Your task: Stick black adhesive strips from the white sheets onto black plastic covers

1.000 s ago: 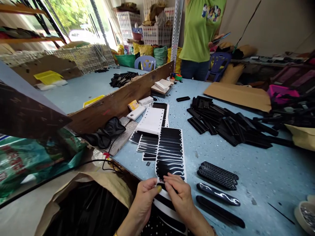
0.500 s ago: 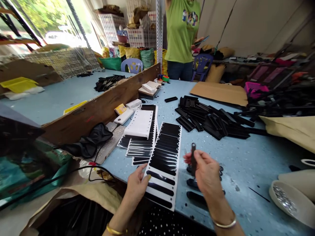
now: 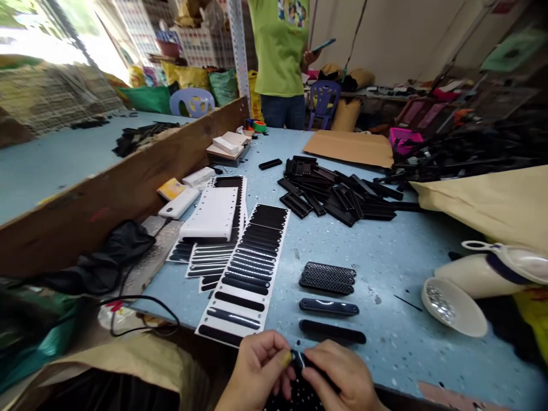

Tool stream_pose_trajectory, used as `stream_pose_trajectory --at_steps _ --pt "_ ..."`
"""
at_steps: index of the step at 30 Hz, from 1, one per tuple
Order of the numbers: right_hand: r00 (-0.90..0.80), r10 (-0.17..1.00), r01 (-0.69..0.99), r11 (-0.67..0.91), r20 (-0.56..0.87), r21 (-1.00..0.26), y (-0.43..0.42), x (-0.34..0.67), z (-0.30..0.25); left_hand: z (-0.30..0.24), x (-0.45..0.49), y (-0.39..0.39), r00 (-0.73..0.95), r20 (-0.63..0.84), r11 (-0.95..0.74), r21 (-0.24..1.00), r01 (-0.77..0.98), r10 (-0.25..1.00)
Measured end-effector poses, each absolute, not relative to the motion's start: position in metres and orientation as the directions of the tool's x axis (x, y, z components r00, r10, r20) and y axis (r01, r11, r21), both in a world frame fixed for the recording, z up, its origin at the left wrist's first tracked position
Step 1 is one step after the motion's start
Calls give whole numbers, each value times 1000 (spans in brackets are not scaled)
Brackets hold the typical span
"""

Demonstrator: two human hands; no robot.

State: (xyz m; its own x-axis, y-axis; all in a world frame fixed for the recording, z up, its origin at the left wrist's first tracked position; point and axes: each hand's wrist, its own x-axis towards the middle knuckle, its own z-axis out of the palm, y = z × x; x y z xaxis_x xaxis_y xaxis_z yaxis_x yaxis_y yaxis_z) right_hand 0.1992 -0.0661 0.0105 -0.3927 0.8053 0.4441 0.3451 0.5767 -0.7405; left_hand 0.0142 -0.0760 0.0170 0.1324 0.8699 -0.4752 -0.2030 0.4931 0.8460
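Both hands meet at the bottom edge of the view, over my lap. My left hand (image 3: 259, 368) and my right hand (image 3: 340, 377) are closed together on a small black strip (image 3: 305, 364), pinched between the fingertips. Just ahead lies a white sheet of black oblong stickers (image 3: 246, 273) on the blue table (image 3: 385, 251). To its right are a black perforated piece (image 3: 327, 278), a glossy black strip (image 3: 329, 307) and a matte black strip (image 3: 332, 331), in a row.
More sticker sheets and a white perforated plate (image 3: 212, 214) lie left. A heap of black combs (image 3: 338, 194) sits mid-table. A white bowl of small shiny bits (image 3: 454, 299) is at right. A wooden board (image 3: 128, 182) divides the tables. A person in a green shirt (image 3: 278, 51) stands beyond.
My right hand peeled a black strip off the sheet, lifted it, then brought it down toward my lap. My left hand let go of the sheet and joined it. The view swung right.
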Motion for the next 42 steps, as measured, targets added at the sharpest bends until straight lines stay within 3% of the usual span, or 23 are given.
stream_pose_trajectory --at_steps 6,12,15,20,23,27,34,42 --pt "-285 818 543 568 500 -618 -71 234 -5 12 22 -54 198 -519 555 765 -326 832" --pt "-252 829 580 542 499 -608 -71 252 1 7 27 -33 241 -475 527 815 -240 846" --pt "-194 823 596 531 533 -602 -65 253 6 1 29 -21 149 -435 453 884 -117 888" --pt "68 899 578 317 432 -752 -40 280 1 -18 22 3 -79 -161 172 970 169 984" --pt "181 941 459 176 285 -871 -23 294 -13 -31 18 9 -59 -81 93 964 247 995" --pt "214 963 365 75 162 -928 -11 294 -31 -42 19 6 -4 -6 7 931 365 1000" --pt "211 972 374 20 105 -927 -17 288 -40 -33 29 -3 109 60 -105 875 473 992" --pt "193 969 424 62 157 -904 -24 284 -44 -31 39 2 104 159 -190 822 536 982"
